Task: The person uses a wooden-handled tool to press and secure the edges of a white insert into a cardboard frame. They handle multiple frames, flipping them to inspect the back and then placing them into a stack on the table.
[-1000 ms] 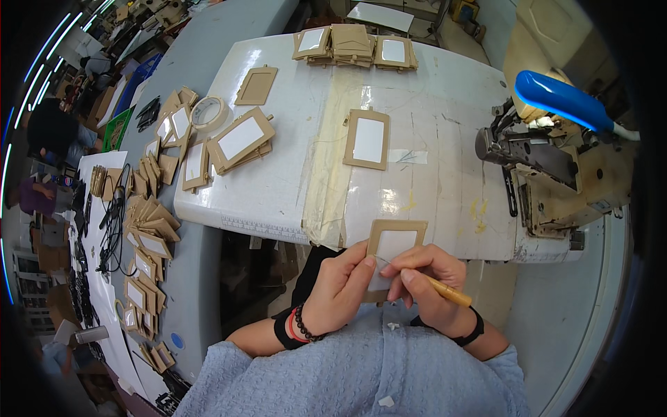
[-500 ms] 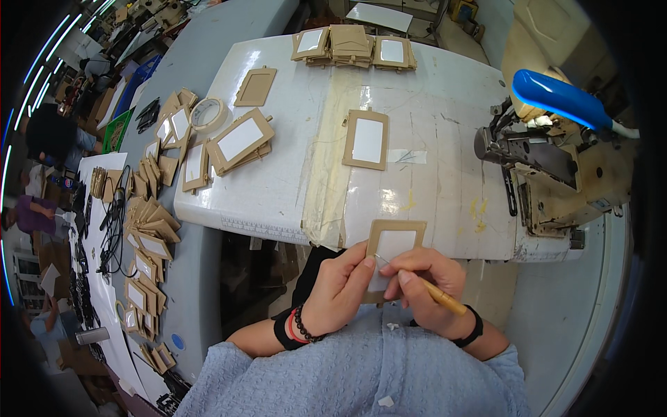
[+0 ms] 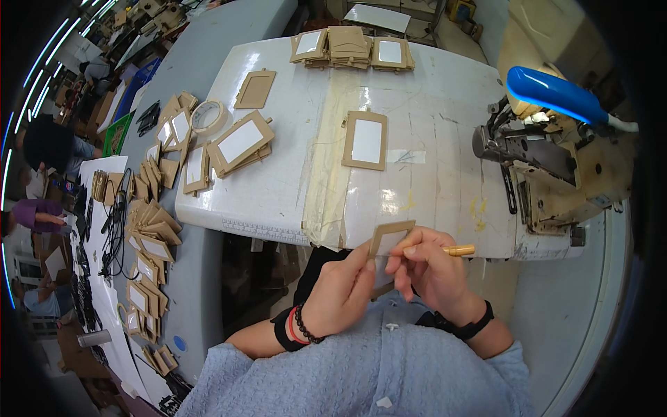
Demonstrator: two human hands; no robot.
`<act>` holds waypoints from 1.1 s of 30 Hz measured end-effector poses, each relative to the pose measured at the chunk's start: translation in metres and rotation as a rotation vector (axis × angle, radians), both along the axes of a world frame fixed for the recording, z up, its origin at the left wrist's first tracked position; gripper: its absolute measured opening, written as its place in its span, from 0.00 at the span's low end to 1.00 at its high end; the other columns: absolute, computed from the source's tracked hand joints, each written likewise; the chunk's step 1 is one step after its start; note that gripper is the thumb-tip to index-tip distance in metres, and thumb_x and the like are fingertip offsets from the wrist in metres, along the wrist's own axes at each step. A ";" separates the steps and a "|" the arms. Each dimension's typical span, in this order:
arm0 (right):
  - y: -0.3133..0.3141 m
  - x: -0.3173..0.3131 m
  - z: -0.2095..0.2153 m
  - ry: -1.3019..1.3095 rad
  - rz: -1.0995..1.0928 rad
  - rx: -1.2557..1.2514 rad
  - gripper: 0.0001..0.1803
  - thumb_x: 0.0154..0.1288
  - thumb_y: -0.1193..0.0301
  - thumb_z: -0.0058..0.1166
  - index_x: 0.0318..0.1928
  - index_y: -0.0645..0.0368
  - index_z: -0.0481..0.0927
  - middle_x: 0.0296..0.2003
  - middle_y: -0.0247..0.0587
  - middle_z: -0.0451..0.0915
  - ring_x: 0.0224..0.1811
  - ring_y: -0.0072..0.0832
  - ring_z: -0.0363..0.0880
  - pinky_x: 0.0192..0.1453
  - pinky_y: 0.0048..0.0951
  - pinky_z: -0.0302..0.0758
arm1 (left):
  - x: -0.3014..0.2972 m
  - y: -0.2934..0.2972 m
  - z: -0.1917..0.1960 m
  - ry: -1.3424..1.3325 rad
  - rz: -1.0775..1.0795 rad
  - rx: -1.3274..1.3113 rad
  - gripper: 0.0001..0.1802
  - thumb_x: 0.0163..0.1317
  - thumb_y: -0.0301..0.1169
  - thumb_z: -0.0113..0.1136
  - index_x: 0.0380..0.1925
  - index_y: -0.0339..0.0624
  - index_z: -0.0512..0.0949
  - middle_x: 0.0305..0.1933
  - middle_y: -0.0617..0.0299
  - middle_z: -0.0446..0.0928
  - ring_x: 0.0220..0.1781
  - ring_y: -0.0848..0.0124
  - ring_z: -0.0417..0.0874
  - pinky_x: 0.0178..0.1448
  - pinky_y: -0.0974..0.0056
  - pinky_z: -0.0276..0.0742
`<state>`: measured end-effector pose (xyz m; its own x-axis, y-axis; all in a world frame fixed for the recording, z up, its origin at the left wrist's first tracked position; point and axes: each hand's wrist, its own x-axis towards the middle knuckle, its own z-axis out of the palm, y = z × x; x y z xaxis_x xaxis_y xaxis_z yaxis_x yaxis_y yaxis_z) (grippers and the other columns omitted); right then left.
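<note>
A tan card holder (image 3: pixel 394 228) with a white window stands tilted at the near edge of the white table, with my left hand (image 3: pixel 337 288) closed on its lower left side. My right hand (image 3: pixel 441 274) pinches an awl (image 3: pixel 461 249) by its wooden handle, the handle's end pointing right. The awl's thin tip is at the card holder's face, mostly hidden by my fingers. Another tan card holder (image 3: pixel 365 140) lies flat on the table beyond my hands.
A sewing machine (image 3: pixel 549 160) with a blue-headed lamp (image 3: pixel 556 94) stands right. Stacked card holders (image 3: pixel 349 45) sit at the far edge. A tape roll (image 3: pixel 207 117) and more holders (image 3: pixel 240 142) lie left. Black cables (image 3: pixel 114 233) and several holders cover the grey side table (image 3: pixel 198 278). People work far left.
The card holder has turned from nearly facing up to a steep tilt. My right hand has moved slightly up, swinging the awl from slanting down to nearly level.
</note>
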<state>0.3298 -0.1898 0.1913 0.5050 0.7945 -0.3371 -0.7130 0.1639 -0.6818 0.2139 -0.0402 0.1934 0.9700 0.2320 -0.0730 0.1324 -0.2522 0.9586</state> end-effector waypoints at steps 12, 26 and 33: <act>-0.002 -0.024 0.002 -0.537 -0.094 -0.046 0.05 0.68 0.77 0.42 0.38 0.67 0.71 0.35 0.50 0.79 0.27 0.25 0.80 0.23 0.22 0.77 | 0.003 0.002 -0.007 0.054 0.035 -0.480 0.16 0.72 0.29 0.40 0.51 0.31 0.73 0.42 0.63 0.77 0.43 0.80 0.74 0.47 0.73 0.71; 0.000 -0.025 0.002 -0.547 -0.103 0.023 0.07 0.69 0.79 0.43 0.42 0.67 0.75 0.38 0.46 0.80 0.31 0.22 0.82 0.26 0.18 0.77 | 0.002 0.002 -0.006 -0.003 0.030 -0.453 0.16 0.72 0.28 0.40 0.51 0.31 0.73 0.40 0.57 0.80 0.43 0.77 0.77 0.50 0.70 0.73; -0.001 -0.027 0.002 -0.556 -0.101 -0.004 0.07 0.69 0.79 0.44 0.42 0.67 0.74 0.38 0.45 0.80 0.32 0.22 0.82 0.27 0.18 0.77 | 0.002 0.001 -0.004 0.010 0.030 -0.435 0.16 0.72 0.28 0.39 0.52 0.31 0.73 0.40 0.58 0.80 0.44 0.78 0.76 0.51 0.70 0.73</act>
<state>0.3033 -0.1906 0.1934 0.6810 0.7322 -0.0012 -0.2268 0.2095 -0.9511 0.2154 -0.0392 0.1891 0.9621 0.2055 -0.1791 0.1430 0.1790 0.9734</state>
